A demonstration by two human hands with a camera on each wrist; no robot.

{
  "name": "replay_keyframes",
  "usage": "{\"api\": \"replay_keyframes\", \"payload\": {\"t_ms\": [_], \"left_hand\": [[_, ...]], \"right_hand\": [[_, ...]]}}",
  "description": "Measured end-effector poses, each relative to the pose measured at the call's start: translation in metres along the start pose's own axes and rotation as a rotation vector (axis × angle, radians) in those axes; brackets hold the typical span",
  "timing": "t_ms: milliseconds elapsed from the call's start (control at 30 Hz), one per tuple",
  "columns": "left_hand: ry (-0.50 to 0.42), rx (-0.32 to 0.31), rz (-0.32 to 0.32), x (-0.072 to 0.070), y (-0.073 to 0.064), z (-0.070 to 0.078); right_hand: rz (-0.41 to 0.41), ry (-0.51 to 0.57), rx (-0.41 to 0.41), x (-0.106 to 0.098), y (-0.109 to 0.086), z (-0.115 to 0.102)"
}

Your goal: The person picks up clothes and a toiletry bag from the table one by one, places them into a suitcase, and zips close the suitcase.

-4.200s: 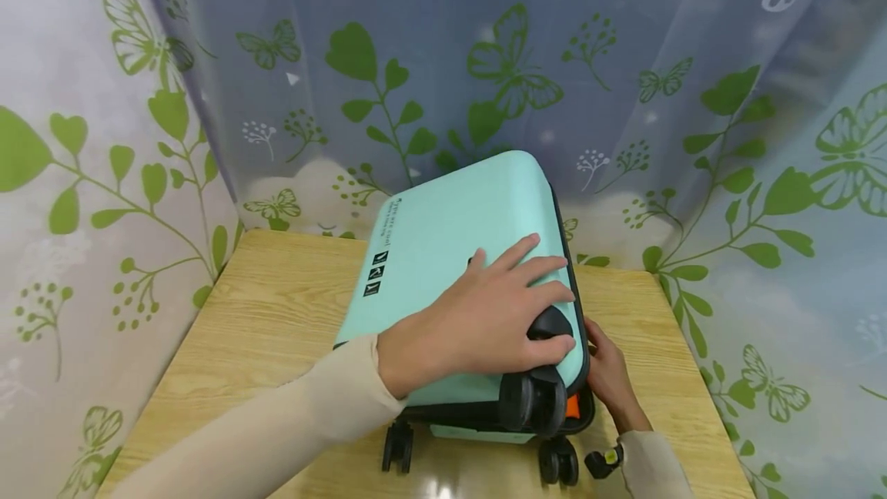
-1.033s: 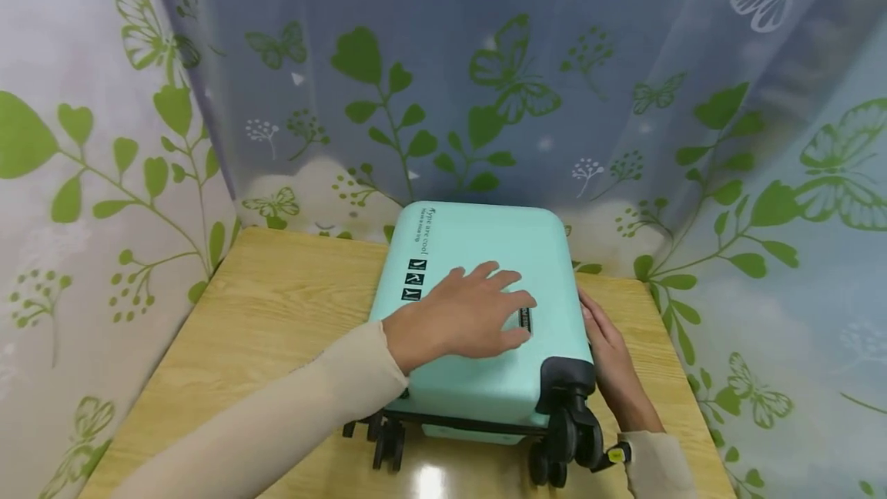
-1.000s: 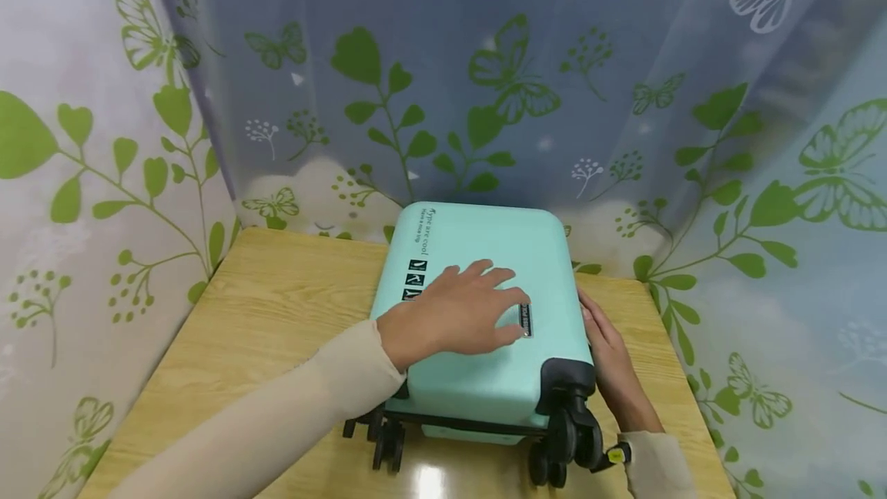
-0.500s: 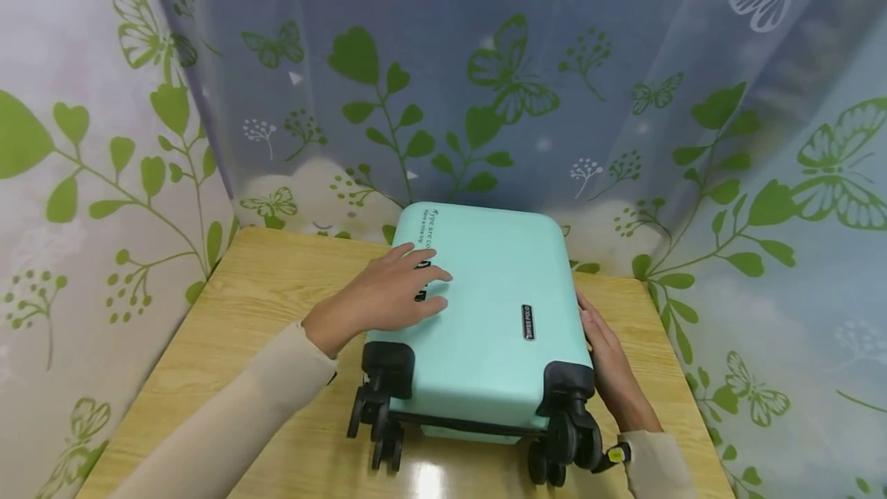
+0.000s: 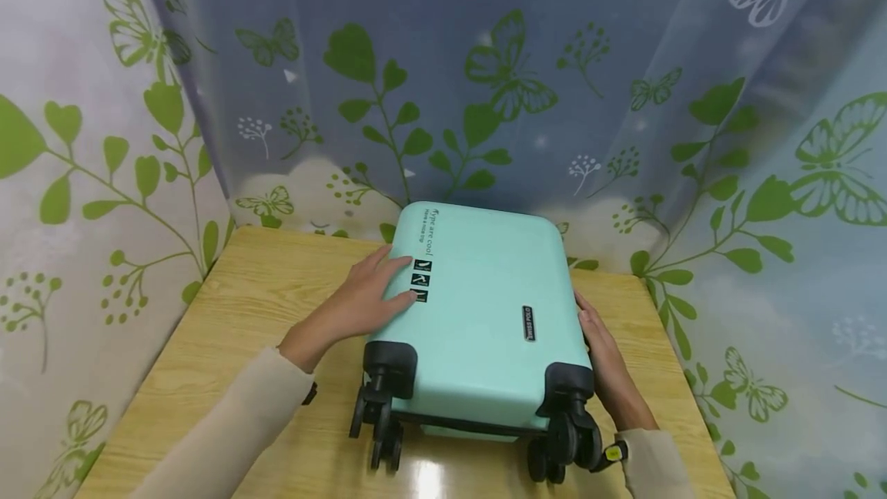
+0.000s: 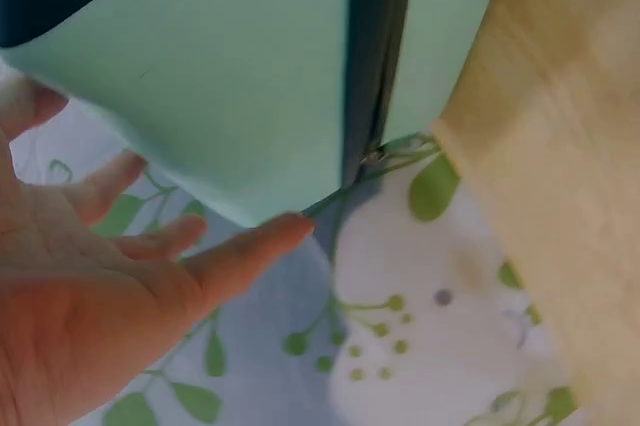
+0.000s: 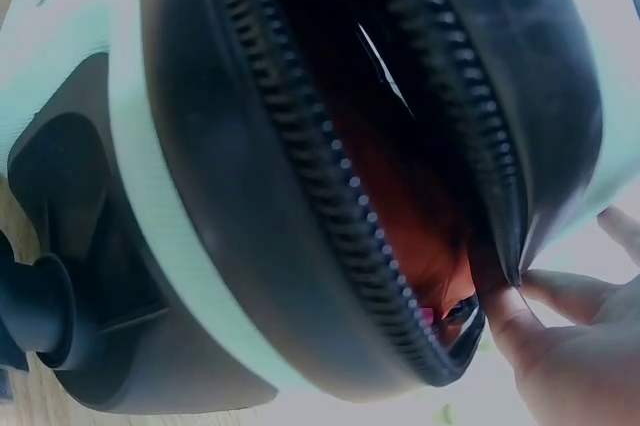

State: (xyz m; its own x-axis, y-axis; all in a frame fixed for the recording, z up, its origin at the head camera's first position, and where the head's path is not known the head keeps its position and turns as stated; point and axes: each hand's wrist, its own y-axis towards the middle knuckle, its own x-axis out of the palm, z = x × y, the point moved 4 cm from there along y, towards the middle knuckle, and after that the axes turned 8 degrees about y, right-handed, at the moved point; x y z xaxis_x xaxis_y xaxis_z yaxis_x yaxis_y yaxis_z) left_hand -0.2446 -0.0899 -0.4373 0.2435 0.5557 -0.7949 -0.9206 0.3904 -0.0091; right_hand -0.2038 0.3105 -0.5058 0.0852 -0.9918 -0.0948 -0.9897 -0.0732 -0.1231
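Above the table [image 5: 263,283], left fingers [image 6: 252,254] have shifted to the suitcase [image 5: 478,283]'s side.

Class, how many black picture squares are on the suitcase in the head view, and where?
3, in a column on the suitcase: top square, middle square, bottom square partly covered by the left hand; more may be hidden.

"SWISS POLO" can be read on the dark badge [image 5: 529,323] fixed to the mint suitcase [image 5: 485,276], text set lengthwise. Toward the opposite edge of the same face, "Type are cool" is printed as the dark larger line [image 5: 431,236], first letter stylised; "Have a nice trip" is printed as the smaller line [image 5: 424,226] alongside, its last word hard to make out. Below, three black square pictograms [image 5: 420,279] are stacked, the lowest partly covered by the left hand [image 5: 360,300].
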Motion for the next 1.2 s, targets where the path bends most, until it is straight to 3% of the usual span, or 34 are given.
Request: {"api": "replay_keyframes", "payload": {"t_ms": [267, 367, 700, 967, 1067, 1200], "left_hand": [[-0.321, -0.106, -0.072, 0.018, -0.003, -0.02], [-0.386, -0.152, -0.099, 0.024, -0.005, -0.022], [-0.338, -0.2, -0.101, 0.03, -0.006, -0.017], [-0.277, -0.216, -0.071, 0.028, -0.005, -0.012], [-0.25, -0.209, -0.064, 0.029, -0.004, -0.008], [-0.217, -0.21, -0.055, 0.031, -0.003, -0.005]], "right_hand": [[0.002, -0.006, 0.027, 0.001, 0.003, 0.006], [0.0, -0.011, 0.05, 0.001, 0.003, 0.007], [-0.012, -0.013, 0.096, 0.001, -0.003, 0.003], [-0.14, 0.041, -0.045, 0.004, 0.004, -0.009], [-0.206, 0.074, -0.112, -0.012, 0.021, 0.015], [-0.265, -0.027, -0.35, -0.076, 0.09, 0.113]]}}
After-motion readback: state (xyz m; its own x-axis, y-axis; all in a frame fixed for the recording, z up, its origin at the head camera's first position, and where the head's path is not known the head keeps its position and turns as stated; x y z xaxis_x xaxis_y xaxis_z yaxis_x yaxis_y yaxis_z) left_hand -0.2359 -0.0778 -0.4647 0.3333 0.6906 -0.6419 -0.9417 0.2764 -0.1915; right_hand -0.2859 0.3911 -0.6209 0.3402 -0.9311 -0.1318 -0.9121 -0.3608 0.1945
